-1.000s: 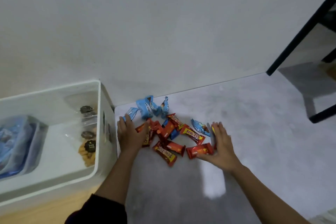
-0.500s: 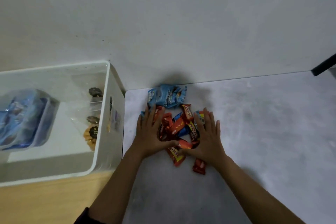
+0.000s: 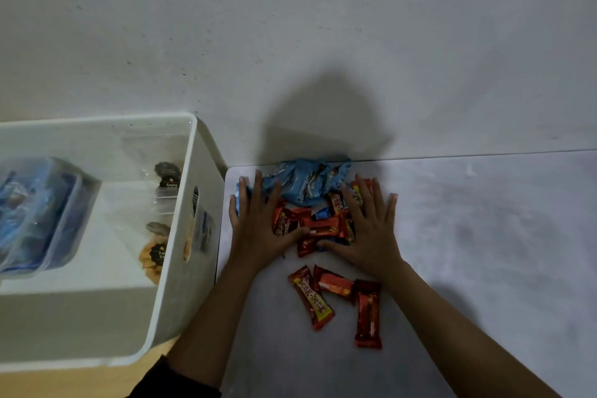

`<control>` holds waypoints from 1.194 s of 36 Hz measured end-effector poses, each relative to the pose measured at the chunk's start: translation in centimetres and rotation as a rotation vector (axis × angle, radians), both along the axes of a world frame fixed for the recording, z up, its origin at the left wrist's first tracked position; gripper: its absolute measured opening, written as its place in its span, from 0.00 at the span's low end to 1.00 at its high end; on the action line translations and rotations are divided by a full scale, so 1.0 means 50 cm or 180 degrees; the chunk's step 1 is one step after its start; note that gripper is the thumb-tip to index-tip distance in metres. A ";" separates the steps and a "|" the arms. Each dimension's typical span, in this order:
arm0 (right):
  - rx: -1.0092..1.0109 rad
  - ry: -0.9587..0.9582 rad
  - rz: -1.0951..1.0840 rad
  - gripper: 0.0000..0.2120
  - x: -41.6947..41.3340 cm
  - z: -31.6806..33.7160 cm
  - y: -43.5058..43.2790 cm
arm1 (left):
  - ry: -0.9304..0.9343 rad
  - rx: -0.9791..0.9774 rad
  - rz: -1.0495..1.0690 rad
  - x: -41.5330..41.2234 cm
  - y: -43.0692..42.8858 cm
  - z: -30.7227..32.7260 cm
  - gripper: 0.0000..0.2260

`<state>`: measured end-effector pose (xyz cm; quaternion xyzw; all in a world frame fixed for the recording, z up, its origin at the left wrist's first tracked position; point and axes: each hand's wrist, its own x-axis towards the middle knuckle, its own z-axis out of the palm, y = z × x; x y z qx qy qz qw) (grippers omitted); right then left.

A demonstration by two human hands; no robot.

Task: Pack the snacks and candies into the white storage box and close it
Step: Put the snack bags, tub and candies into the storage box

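Note:
A heap of red candy bars point(image 3: 323, 226) and blue snack packets point(image 3: 307, 182) lies on the grey surface against the wall. My left hand point(image 3: 258, 226) presses flat on the heap's left side and my right hand point(image 3: 371, 229) on its right side, fingers spread, squeezing the pile between them. Three red bars point(image 3: 336, 297) lie loose just below my hands. The white storage box point(image 3: 181, 268) stands open at the left, holding blue packs in a clear tub point(image 3: 35, 213) and clear bags of cookies point(image 3: 155, 252).
A pale wall point(image 3: 290, 42) rises right behind the heap. The box rests on a wooden surface point(image 3: 80, 381) at lower left. The grey tabletop point(image 3: 484, 236) stretches to the right.
My hands have closed in from either side, bunching the spread-out candies into a tight heap against the wall. A few red bars slipped out below. The view has moved closer.

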<state>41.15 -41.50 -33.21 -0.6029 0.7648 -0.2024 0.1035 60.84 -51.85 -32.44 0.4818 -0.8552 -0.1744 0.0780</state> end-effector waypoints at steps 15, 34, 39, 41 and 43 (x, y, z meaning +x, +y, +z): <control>0.0100 0.0375 0.0323 0.49 -0.042 0.012 -0.085 | 0.0030 0.0114 -0.0350 -0.054 -0.053 0.008 0.33; -0.0200 0.0021 -0.0245 0.34 -0.097 0.022 -0.025 | -0.0071 -0.0009 0.0153 -0.087 -0.040 0.005 0.32; -0.0254 0.0060 -0.0469 0.35 -0.104 0.024 -0.009 | -0.0127 -0.0182 0.0228 -0.097 -0.038 0.003 0.33; -0.0227 0.0092 -0.0603 0.34 -0.109 0.026 -0.005 | -0.0151 -0.0192 0.0190 -0.099 -0.037 0.003 0.31; -0.0188 0.0094 -0.0724 0.33 -0.115 0.028 -0.005 | -0.0153 -0.0220 0.0145 -0.101 -0.037 0.002 0.30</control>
